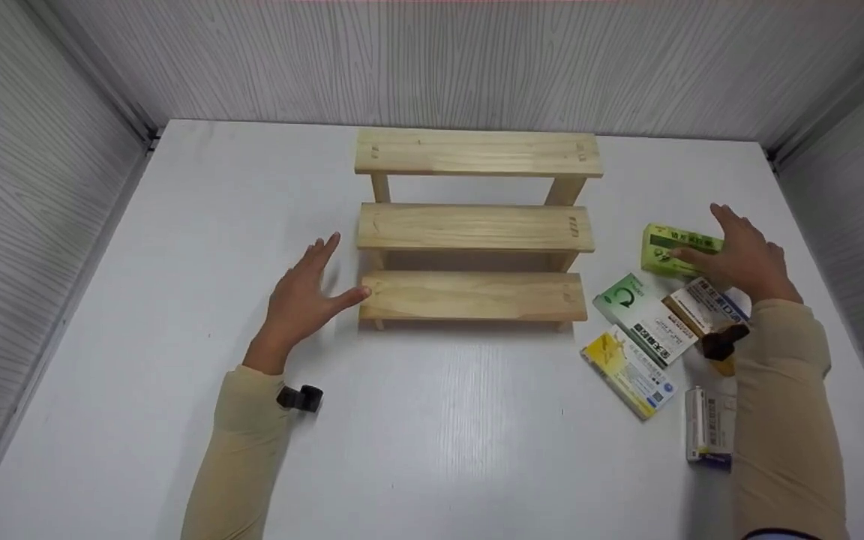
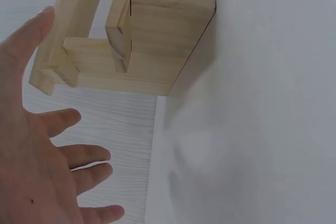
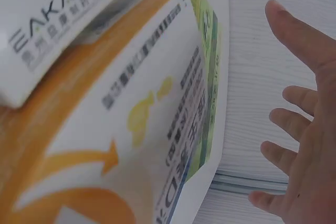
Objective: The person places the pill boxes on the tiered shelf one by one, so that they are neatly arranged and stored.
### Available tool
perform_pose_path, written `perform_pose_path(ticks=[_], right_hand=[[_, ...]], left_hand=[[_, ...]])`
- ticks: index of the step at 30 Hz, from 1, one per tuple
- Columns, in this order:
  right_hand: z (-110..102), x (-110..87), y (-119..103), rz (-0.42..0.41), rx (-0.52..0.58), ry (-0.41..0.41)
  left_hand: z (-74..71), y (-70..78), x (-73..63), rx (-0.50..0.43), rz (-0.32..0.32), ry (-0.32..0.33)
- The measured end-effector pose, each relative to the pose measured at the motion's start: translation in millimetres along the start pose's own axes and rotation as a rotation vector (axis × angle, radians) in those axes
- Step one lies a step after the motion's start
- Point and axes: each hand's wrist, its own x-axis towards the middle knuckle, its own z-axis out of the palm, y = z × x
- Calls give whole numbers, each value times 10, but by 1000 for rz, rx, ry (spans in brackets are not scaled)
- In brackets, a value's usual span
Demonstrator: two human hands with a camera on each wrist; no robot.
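Observation:
My left hand point(image 1: 303, 300) is spread beside the left end of a three-step wooden rack point(image 1: 473, 296), its thumb close to the lowest step. In the left wrist view the fingers are apart and hold nothing, with the rack point(image 2: 157, 40) beyond the thumb. My right hand point(image 1: 751, 259) hovers over a green medicine box point(image 1: 676, 244), fingers spread. The right wrist view shows that palm empty, the green box point(image 3: 210, 77) and a white and orange box point(image 3: 142, 124) lying to its left. Whether the right thumb touches the green box, I cannot tell.
Below the green box lie a green and white box point(image 1: 646, 319), a yellow and white box point(image 1: 629, 371) and a brown and white box point(image 1: 691, 304). Another box point(image 1: 709, 427) is partly behind the right sleeve point(image 1: 788, 420). Wood-grain panels point(image 1: 469, 67) wall the white table point(image 1: 469, 420).

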Motion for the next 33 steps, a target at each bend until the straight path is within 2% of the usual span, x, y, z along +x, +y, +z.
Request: perform_pose_path(ticks=[3, 6, 13, 22, 33], right_hand=[[20, 34, 86, 14, 11, -63], [40, 62, 165, 36, 12, -127], [86, 122, 215, 72, -8, -207], [129, 175, 161, 32, -97, -191], [136, 194, 171, 44, -125, -181]], left_hand=[[47, -12, -15, -116, -16, -21], [103, -17, -22, -191, -38, -52], [205, -10, -7, -270, -35, -88], [281, -31, 30, -335, -15, -95], [318, -39, 32, -328, 26, -97]])
